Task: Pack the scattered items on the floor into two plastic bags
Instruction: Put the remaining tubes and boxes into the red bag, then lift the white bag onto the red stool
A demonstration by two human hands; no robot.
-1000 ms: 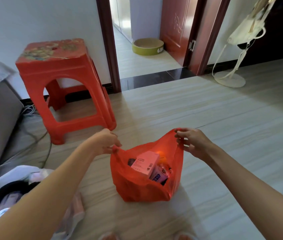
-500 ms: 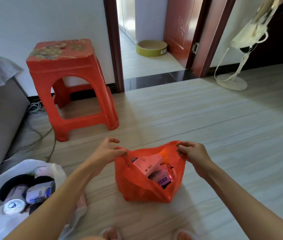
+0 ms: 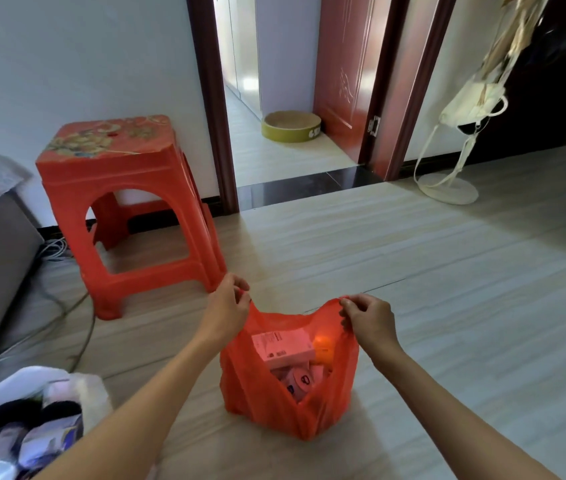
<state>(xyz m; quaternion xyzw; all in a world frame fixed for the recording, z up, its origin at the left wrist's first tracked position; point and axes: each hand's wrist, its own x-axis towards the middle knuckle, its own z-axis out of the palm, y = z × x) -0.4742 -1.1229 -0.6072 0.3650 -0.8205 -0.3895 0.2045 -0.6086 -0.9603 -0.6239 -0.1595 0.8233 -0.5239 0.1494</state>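
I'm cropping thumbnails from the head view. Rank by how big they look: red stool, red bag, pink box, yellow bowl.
1. red stool
2. red bag
3. pink box and yellow bowl: look about alike; the bowl sits much farther away, so I won't rank them.

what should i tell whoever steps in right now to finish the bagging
Left hand pinches the left handle of the red bag; right hand pinches the right handle. The bag stands on the floor, mouth open, with a pink box and other small items inside. The white bag at lower left also holds items. No loose items show on the floor. Left: probably close the bags.
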